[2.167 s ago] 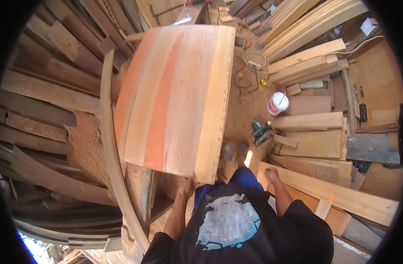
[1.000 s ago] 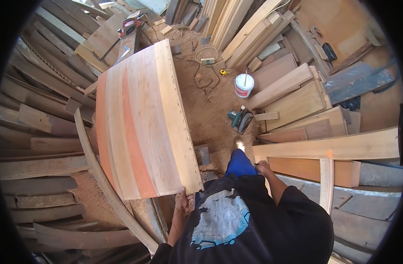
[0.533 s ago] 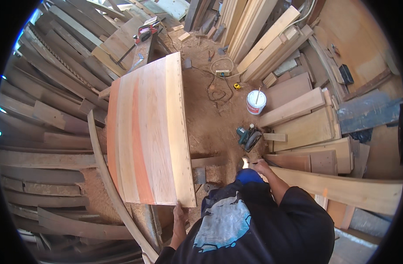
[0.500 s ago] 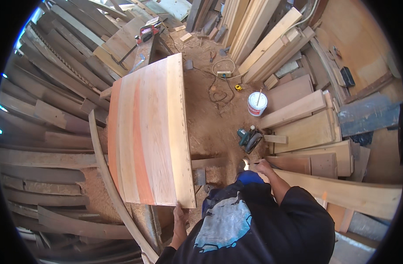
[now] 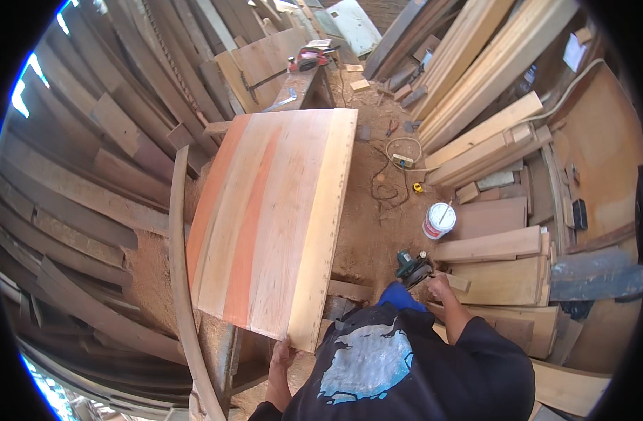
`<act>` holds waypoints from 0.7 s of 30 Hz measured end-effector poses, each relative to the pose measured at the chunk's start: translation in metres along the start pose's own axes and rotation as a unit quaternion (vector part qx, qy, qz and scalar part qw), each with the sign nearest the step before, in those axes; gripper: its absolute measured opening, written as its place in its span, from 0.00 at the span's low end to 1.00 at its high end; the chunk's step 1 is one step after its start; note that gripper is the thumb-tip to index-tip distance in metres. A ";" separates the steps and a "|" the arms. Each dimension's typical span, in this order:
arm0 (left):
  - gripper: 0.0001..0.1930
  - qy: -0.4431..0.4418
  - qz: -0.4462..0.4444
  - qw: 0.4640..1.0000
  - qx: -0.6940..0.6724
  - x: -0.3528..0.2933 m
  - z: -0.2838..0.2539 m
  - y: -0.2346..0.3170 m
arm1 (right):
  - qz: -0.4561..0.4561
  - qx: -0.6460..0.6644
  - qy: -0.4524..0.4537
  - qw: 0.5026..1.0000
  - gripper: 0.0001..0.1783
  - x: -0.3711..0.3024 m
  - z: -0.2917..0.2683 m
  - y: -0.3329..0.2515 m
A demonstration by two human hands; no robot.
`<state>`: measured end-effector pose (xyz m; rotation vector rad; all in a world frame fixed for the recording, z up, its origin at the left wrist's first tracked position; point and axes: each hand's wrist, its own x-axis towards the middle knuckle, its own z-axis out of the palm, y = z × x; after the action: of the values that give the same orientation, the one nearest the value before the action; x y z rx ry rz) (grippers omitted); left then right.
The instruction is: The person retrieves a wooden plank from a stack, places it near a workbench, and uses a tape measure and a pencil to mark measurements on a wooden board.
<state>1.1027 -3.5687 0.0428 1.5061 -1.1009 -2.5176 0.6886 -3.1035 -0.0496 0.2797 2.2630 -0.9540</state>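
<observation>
Left hand [image 5: 282,352] grips the near corner of a wide glued wood panel [image 5: 272,217] — right hand [image 5: 439,288] hangs free by a green power tool [image 5: 410,266].

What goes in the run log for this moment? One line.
left hand: grips wood panel at near edge | right hand: free, near green power tool
</observation>
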 end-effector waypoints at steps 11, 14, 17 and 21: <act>0.31 0.059 -0.050 0.990 0.116 -0.003 0.023 0.017 | -0.125 -0.189 0.024 0.974 0.12 0.036 0.007 -0.174; 0.43 0.235 -0.066 0.905 0.347 -0.005 0.050 0.048 | -0.092 -0.179 0.016 0.979 0.17 0.077 0.004 -0.202; 0.52 0.472 -0.105 0.708 0.515 -0.027 0.141 0.130 | -0.098 -0.230 0.002 0.968 0.15 0.126 0.008 -0.221; 0.46 0.480 0.135 0.633 0.593 0.061 0.191 0.137 | -0.113 -0.226 -0.028 0.967 0.13 0.193 0.022 -0.247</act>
<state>0.8762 -3.5857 0.1291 2.0321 -2.4003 -0.2172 0.4478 -3.3057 -0.0472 -0.2077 2.4152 -0.5184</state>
